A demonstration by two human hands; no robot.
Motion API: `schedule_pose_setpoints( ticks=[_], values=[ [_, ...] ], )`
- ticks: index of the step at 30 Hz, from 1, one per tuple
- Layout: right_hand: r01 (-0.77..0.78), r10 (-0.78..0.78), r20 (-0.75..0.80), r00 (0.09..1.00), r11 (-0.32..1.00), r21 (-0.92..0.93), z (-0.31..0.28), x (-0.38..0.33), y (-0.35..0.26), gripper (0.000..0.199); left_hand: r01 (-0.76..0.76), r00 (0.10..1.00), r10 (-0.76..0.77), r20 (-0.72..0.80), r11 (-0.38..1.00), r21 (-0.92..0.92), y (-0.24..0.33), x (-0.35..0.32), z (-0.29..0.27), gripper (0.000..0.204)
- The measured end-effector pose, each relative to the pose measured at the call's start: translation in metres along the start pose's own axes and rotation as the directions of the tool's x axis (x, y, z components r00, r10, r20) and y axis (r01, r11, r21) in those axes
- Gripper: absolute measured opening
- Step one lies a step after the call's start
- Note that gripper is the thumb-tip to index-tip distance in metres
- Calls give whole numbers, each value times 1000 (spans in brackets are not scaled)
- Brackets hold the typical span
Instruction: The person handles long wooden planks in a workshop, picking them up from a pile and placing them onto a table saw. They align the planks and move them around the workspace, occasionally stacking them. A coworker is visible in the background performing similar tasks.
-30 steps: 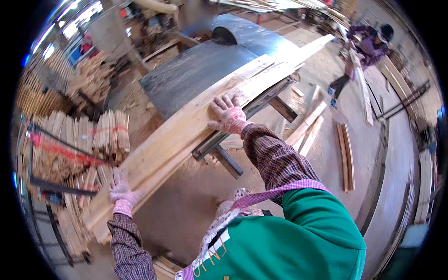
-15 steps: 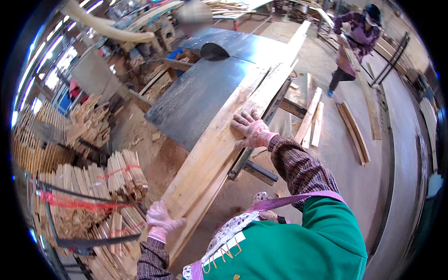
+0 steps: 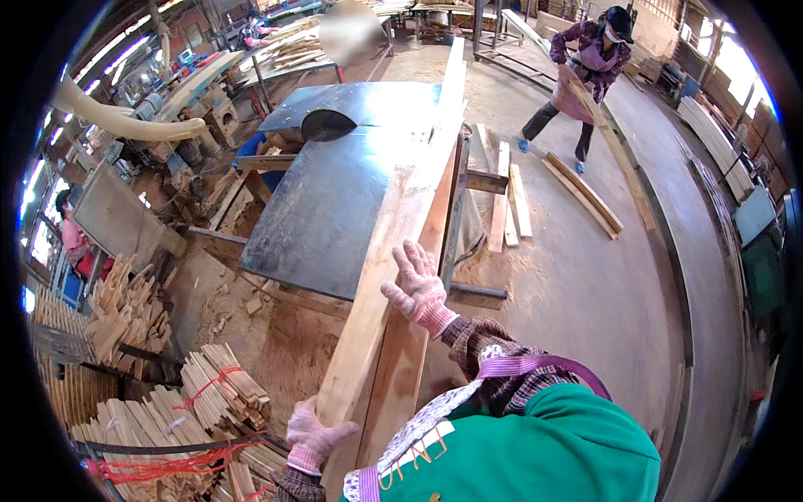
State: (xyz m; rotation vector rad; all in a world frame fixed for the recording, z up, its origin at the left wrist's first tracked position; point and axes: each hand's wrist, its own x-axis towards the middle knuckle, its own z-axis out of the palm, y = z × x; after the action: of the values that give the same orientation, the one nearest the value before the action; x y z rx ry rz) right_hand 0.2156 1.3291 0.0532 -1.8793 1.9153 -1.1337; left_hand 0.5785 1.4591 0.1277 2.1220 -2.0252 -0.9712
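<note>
A long wooden plank [image 3: 381, 268] runs from near my body onto the dark metal saw table [image 3: 322, 197]. Beneath and to the right of it lies a second, browner board [image 3: 395, 389]. With its thumb stretched across the top, my left hand [image 3: 314, 435], in a pink-white glove, grips the left edge of the upper plank near its close end. My right hand [image 3: 418, 289], gloved alike, has its fingers spread and touches the plank's right side farther along. A half-round dark saw blade [image 3: 328, 125] rises from the table, left of the plank and well beyond both hands.
Bundled wood strips [image 3: 222, 389] with red ties fill a rack at the lower left. Loose boards [image 3: 583, 194] lie on the floor to the right. A co-worker [image 3: 590, 75] holds a long board at the far right. A pale hose [image 3: 125, 117] hangs at upper left.
The view has swung to the right. The two boards now lie farther apart, with more of the lower one's face showing. My right hand's fingers have spread wider.
</note>
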Motion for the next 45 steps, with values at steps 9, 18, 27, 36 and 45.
schedule_pose_setpoints(
  ticks=[9, 18, 27, 36, 45],
  values=[
    [138, -16, 292, 956, 905, -402, 0, -53, -2, 88, -153, 970, 222, 103, 880, -449, -75, 38, 23, 82],
    [47, 100, 419, 903, 944, -326, -38, -55, -23, 85, 457, 811, -30, 584, 656, -601, -58, 46, 22, 44],
    [173, 101, 546, 832, 887, -427, -48, -82, -40, 86, 112, 993, -117, 18, 975, 194, 23, 28, -42, 72],
    [206, 129, 594, 794, 862, -463, -49, -76, -43, 88, 268, 941, -164, -295, 894, 358, 73, 66, 2, 79],
    [194, 134, 599, 790, 872, -450, -42, -77, -38, 88, 187, 969, -88, -230, 871, 454, 177, 170, -10, 82]
  ],
)
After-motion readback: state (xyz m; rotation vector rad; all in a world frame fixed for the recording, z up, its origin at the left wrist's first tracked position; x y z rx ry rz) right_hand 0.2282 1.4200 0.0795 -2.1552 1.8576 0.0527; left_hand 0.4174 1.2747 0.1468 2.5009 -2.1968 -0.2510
